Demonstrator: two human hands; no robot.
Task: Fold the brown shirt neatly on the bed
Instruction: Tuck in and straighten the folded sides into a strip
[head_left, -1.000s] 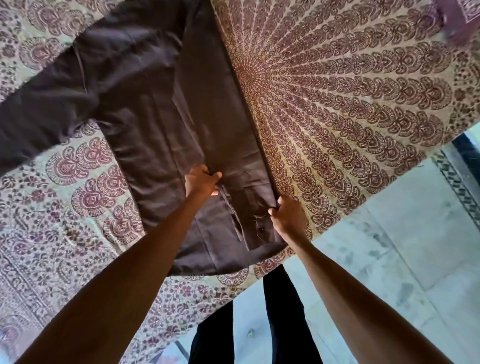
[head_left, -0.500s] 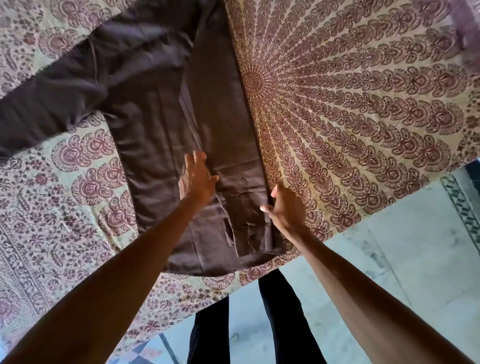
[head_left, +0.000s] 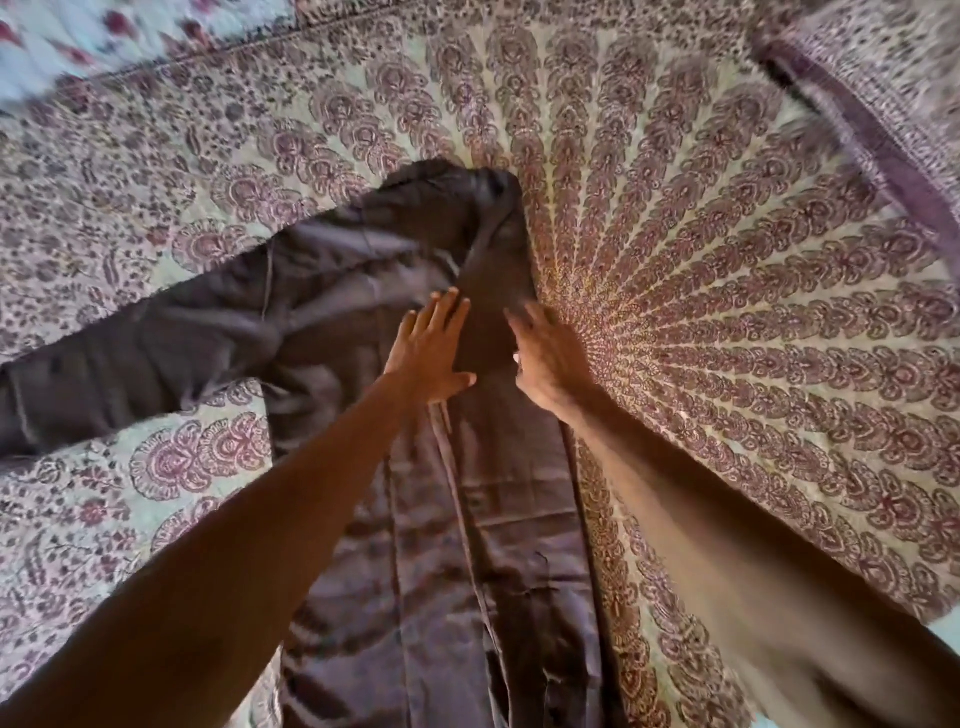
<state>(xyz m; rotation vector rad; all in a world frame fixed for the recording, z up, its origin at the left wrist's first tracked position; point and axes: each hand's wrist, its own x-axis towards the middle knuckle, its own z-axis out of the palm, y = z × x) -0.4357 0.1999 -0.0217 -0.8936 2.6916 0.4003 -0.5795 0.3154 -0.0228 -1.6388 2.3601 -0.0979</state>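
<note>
Nearest me, the dark brown cotton shirt lies lengthwise on the cream, maroon-printed mandala bedspread; my left hand and right hand rest flat on it side by side, fingers straight and spread; 1 sleeve stretches left; beyond, its collar end bunches.

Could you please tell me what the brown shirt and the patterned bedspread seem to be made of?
The plain brown woven shirt looks like thin cotton or a cotton blend with a slight sheen: it creases sharply and shows stitched seams. The cream bedspread with maroon mandala print seems light printed cotton, matte, lying flat; fibre uncertain.
</note>
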